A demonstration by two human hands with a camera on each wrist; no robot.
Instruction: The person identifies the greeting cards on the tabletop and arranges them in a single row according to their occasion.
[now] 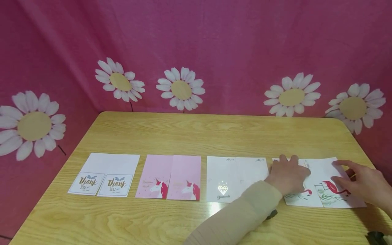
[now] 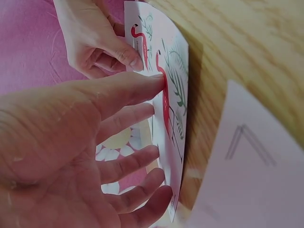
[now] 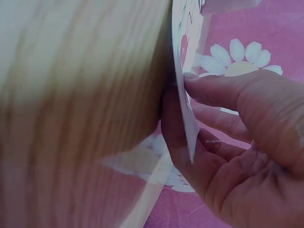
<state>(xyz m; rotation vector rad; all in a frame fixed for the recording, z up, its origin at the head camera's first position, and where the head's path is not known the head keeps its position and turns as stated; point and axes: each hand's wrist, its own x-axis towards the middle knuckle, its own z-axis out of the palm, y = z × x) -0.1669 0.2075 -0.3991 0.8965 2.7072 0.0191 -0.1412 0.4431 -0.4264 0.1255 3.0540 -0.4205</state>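
Observation:
Two white cards with red flamingos and green leaves lie side by side at the right, the left flamingo card (image 1: pixel 301 200) beside the right flamingo card (image 1: pixel 335 199). Over the left one is my left hand (image 1: pixel 289 173), its fingers spread and fairly straight, the thumb touching the printed face in the left wrist view. My right hand (image 1: pixel 365 180) pinches the outer edge of the right card. In the right wrist view, the thumb of that hand rests on the card's face (image 3: pixel 190 123) and a finger goes behind it. Part of the left card is hidden under my left hand.
Left of the flamingos lie white diamond cards (image 1: pixel 218 173), partly behind my left forearm. Farther left come pink unicorn cards (image 1: pixel 186 173) and white Thank You cards (image 1: pixel 114 166), all in one row on the wooden table (image 1: pixel 196 136). A pink daisy curtain (image 1: pixel 226 51) hangs behind.

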